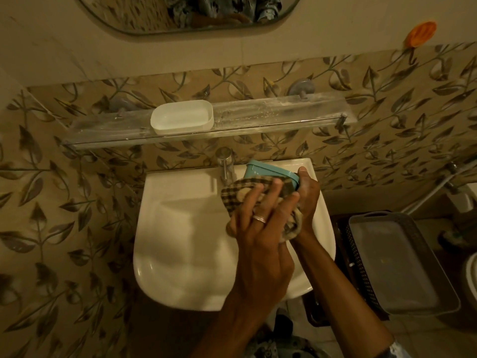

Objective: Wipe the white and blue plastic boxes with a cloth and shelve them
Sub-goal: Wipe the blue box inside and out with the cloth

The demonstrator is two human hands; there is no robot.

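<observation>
Over the sink (180, 228), the left hand (260, 228) presses a checked cloth (237, 192) on the blue box (268, 173), which the right hand (308, 192) grips. Farther, the white box (182, 117) already sits on the glass shelf (271, 113); the blue one remains.

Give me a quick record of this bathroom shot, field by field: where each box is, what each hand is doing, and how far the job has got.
white box: on the glass shelf, open side up
blue box: held over the sink
right hand: grips the blue box
left hand: presses the checked cloth on the blue box
progress: blue box not yet shelved
</observation>
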